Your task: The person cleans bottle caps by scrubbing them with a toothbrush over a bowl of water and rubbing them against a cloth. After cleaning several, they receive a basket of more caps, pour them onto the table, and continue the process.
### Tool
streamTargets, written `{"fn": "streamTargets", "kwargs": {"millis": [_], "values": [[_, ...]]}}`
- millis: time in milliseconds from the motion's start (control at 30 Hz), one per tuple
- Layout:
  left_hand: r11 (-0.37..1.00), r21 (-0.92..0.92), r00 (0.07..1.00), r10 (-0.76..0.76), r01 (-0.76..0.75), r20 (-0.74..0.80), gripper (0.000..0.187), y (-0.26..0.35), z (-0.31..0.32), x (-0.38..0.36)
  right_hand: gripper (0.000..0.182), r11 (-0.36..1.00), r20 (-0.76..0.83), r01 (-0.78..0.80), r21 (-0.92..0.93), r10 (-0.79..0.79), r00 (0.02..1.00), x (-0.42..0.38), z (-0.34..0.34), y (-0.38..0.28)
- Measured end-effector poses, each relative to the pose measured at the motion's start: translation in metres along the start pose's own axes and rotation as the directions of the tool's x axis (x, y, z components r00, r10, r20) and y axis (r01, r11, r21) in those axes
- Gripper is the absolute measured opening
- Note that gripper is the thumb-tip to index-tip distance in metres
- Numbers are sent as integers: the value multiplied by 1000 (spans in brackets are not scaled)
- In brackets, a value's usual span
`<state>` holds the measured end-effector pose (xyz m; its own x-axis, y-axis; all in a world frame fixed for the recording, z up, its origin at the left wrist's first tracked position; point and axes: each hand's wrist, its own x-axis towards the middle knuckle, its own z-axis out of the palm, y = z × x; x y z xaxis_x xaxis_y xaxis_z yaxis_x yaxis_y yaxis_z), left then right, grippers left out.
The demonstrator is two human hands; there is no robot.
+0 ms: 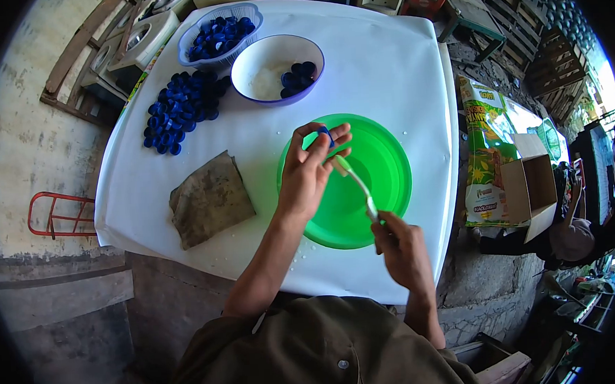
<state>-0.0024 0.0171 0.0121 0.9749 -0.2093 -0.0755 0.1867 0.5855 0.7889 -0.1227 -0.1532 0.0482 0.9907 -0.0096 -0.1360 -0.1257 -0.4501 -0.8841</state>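
Observation:
My left hand pinches a blue bottle cap between thumb and fingers, over a bright green basin. In my right hand is a toothbrush with a pale handle, its green-tinted head raised close to the cap, near my left fingertips. Beyond the basin stands a white bowl with a purple outside, several blue caps lying in its right part. Many more caps are heaped loose on the white table, left of the bowl. A grey-brown cloth lies flat to the left of my forearm.
A translucent basket full of blue caps stands at the table's far left. An open cardboard box and a colourful printed sack are off to the right, near another person. A red metal frame leans at the left wall.

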Motion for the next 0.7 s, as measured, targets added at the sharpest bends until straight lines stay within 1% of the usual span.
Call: {"fn": "streamTargets", "kwargs": {"millis": [33, 67, 100, 133, 167, 200, 267, 300, 333, 367, 433, 533, 633, 700], "values": [[965, 262, 1000, 18, -18, 1, 28, 1, -3, 0, 17, 999, -24, -9, -31, 8, 1000, 0, -8, 0], [889, 453, 998, 55, -66, 37, 23, -3, -9, 1, 17, 995, -51, 2, -100, -7, 999, 3, -16, 0], [747, 661, 996, 10, -64, 86, 24, -4, -11, 1, 17, 984, -45, 12, -177, -20, 999, 6, -22, 4], [558, 826, 991, -48, -74, 121, 26, -6, -13, 0, 17, 971, -44, 25, -236, -37, 998, 10, -26, 7], [335, 937, 984, -113, -96, 141, 28, -8, -14, -2, 16, 955, -43, 39, -295, -53, 998, 13, -28, 8], [167, 969, 976, -93, -182, 199, 31, -20, -19, -2, 16, 931, -57, 67, -358, -94, 994, 15, -27, 8], [27, 959, 957, -56, -283, 284, 33, -32, -25, -4, 16, 868, -80, 120, -482, -180, 980, 20, -24, 8], [-45, 943, 944, -45, -329, 327, 35, -32, -22, -6, 16, 863, -81, 104, -494, -165, 983, 21, -22, 9], [-61, 968, 967, -96, -242, 236, 37, -27, -15, -10, 15, 858, -82, 87, -506, -148, 986, 23, -20, 10], [-51, 976, 970, -135, -209, 201, 37, -27, -16, -9, 15, 852, -84, 69, -518, -132, 988, 25, -18, 12], [-35, 990, 968, -216, -138, 128, 37, -29, -20, -5, 13, 803, -62, 106, -587, -176, 982, 30, -14, 16], [-69, 984, 955, -261, -164, 141, 36, -40, -32, -2, 11, 754, -42, 133, -643, -209, 977, 37, -7, 20], [-68, 986, 971, -199, -152, 135, 36, -39, -34, -3, 9, 711, 5, 174, -681, -233, 972, 42, 2, 26], [53, 990, 985, -109, -132, 137, 35, -30, -28, -3, 8, 703, 55, 217, -678, -245, 968, 41, 4, 29]]}}
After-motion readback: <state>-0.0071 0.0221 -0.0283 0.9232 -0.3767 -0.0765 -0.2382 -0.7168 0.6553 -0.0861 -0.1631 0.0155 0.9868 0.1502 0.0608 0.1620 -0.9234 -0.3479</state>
